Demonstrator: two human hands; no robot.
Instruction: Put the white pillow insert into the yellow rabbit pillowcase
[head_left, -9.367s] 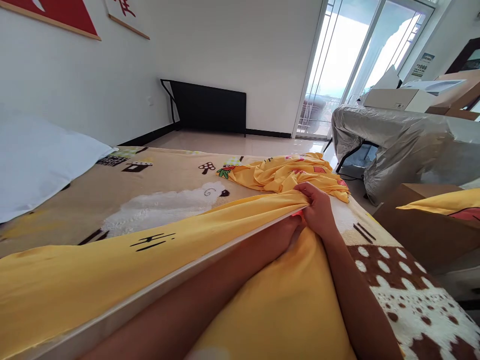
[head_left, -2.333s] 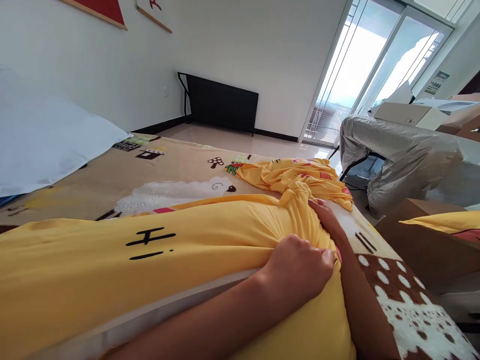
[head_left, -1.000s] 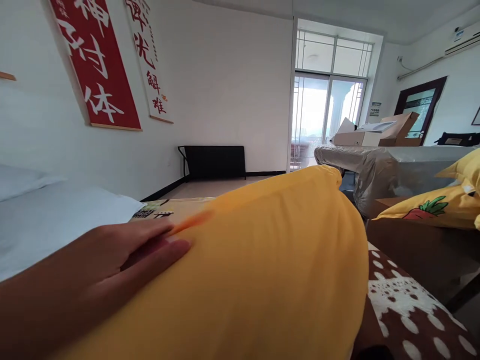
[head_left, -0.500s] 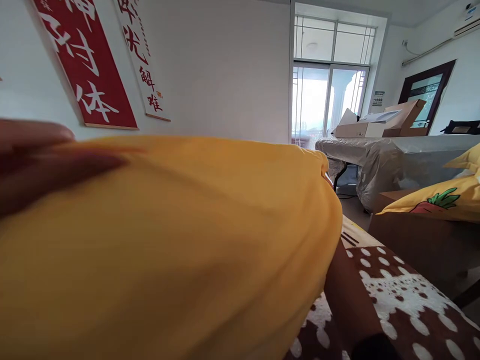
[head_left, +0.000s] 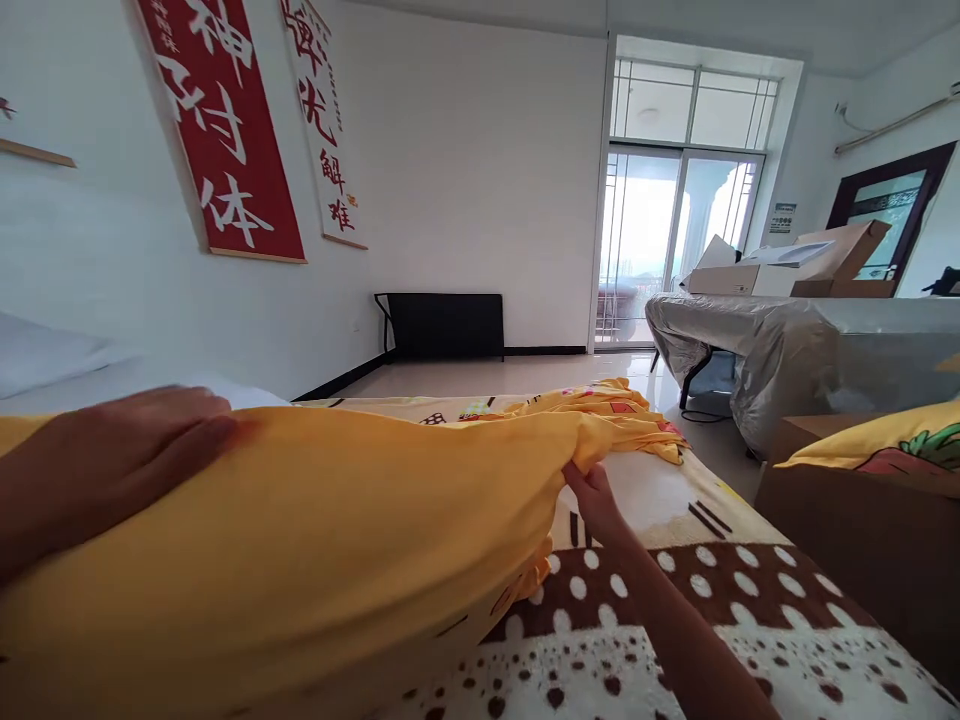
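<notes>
A large yellow cloth (head_left: 360, 520), apparently bedding, stretches between my two hands across the lower left. My left hand (head_left: 169, 430) grips its upper edge, with the fingertips partly blurred. Bunched cloth is pinched in my right hand (head_left: 595, 498) at the other end of that edge. Beyond my right hand, crumpled yellow fabric with coloured prints lies on the bed. Under it all is a brown and cream patterned blanket (head_left: 720, 590) with white dots. The raised cloth hides much of the bed.
On the right, a yellow pillow (head_left: 900, 445) with a printed fruit rests on a brown box (head_left: 840, 540). Behind stands a plastic-covered table (head_left: 795, 320) bearing an open carton (head_left: 847, 260). A black folded panel (head_left: 448, 327) leans against the far wall. White bedding (head_left: 67, 355) lies left.
Both hands and the cloth have come down, uncovering the floor, the black panel and the blanket. My right hand, hidden behind the cloth before, now shows gripping its edge.
</notes>
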